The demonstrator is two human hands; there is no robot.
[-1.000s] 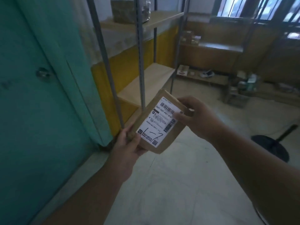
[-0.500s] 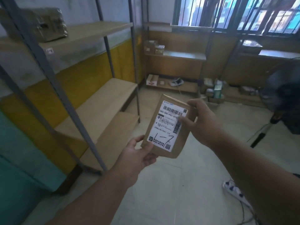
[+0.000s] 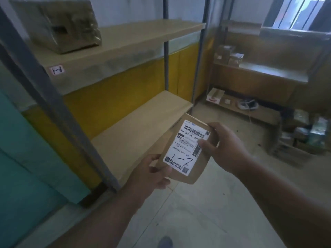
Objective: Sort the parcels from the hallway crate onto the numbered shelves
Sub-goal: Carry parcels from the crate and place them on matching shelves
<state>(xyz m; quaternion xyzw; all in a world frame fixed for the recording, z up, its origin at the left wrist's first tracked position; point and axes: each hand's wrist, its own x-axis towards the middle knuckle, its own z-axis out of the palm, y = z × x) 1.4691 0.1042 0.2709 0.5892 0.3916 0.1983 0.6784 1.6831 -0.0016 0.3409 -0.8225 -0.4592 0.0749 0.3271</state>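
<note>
A small brown paper parcel with a white shipping label hand-marked "1-7" is held in front of me, label up. My left hand grips its lower left corner, thumb on top. My right hand grips its upper right edge, thumb on the label. To the left stands a metal-framed shelf unit. Its upper shelf bears a tag reading "1-6". The lower shelf lies just behind the parcel.
A large taped brown box sits on the upper shelf. A grey upright post stands close at left, beside a teal door. More shelves with small boxes and clutter line the far wall. Pale floor lies below.
My view has swung right, away from the teal door, and closer to the shelf unit; the "1-6" tag has come into view. Both hands keep the same hold on the parcel.
</note>
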